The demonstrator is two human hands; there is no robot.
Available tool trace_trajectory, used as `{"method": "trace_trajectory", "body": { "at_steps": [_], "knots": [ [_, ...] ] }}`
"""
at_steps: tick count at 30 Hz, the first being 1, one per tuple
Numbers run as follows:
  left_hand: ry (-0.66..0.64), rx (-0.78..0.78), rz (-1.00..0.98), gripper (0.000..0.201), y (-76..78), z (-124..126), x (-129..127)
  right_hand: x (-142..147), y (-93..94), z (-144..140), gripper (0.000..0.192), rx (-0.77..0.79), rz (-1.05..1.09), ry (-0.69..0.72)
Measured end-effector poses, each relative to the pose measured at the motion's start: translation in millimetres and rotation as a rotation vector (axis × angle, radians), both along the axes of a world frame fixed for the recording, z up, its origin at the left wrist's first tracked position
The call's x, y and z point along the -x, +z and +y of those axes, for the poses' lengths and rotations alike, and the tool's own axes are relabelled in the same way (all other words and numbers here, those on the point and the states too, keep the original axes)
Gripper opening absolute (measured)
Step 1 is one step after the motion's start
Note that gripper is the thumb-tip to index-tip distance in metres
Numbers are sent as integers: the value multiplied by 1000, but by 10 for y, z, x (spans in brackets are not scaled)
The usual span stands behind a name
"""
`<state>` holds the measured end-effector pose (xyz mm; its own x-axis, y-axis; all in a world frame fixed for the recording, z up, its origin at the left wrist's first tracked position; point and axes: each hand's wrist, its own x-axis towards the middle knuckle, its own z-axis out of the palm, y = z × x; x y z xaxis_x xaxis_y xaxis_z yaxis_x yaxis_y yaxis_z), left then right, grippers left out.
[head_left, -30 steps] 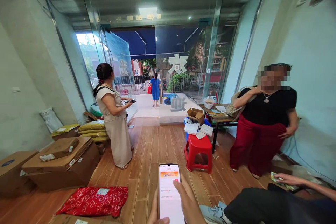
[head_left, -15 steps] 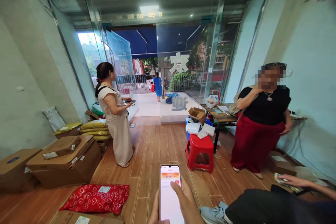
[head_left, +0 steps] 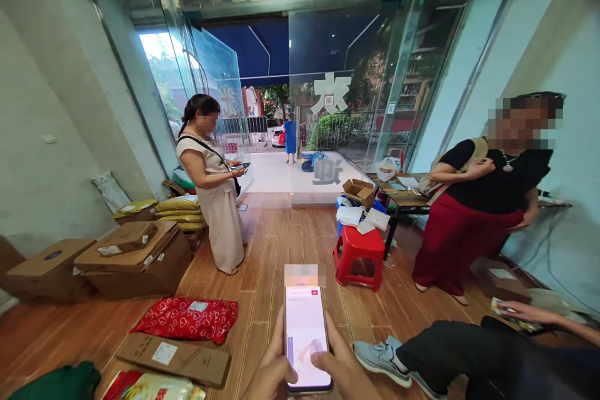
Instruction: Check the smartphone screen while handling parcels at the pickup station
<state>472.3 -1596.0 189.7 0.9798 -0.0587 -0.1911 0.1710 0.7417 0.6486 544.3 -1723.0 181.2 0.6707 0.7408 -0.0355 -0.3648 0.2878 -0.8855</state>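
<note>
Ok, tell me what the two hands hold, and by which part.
Both hold one phone by its lower end: left hand at its left edge, right hand at its right, thumb on screen.

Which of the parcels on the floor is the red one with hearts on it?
It is the soft red parcel lying flat on the wooden floor, between the stacked brown boxes and the flat cardboard parcel. The others are brown or yellow.

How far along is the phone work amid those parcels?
Done: the phone is lit on a mostly white page. In hand: both hands hold it, left hand, right hand with thumb on screen. Left: the red parcel and flat carton lie untouched on the floor.
</note>
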Motion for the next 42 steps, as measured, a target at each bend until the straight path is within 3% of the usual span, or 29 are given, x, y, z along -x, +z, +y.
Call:
{"method": "trace_trajectory", "body": {
  "at_steps": [3, 6, 12, 16, 20, 23, 26, 30, 34, 42],
  "knots": [
    [20, 40, 2, 109, 21, -14, 7, 17, 1, 11, 77, 19, -95, -17],
    [87, -9, 46, 107, -1, -52, 1, 30, 44, 5, 75, 41, -149, -29],
    [55, -59, 16, 107, -29, -68, -15, 42, 76, -29, 75, 3, -50, 5],
    [128, -67, 10, 108, -62, -55, -22, 38, 48, -28, 74, 30, -36, -55],
    [49, -30, -33, 111, -105, -26, -13, 35, 27, -7, 68, 13, 33, -61],
    [27, -107, 6, 114, -126, -15, -12, 51, 35, 8, 65, -23, 100, -85],
    [34, -151, 34, 115, -124, -17, -18, 53, 97, 23, 60, 9, 133, -175],
    [27, -73, 23, 115, -81, -15, 5, -8, 247, 92, 63, 143, 118, -373],
    [-30, -65, 73, 112, -12, -17, 52, -64, 322, 188, 56, 176, 88, -440],
    [36, -12, -11, 109, 70, -67, 86, -114, 65, 149, 66, 219, 83, -523]
  ]
}}
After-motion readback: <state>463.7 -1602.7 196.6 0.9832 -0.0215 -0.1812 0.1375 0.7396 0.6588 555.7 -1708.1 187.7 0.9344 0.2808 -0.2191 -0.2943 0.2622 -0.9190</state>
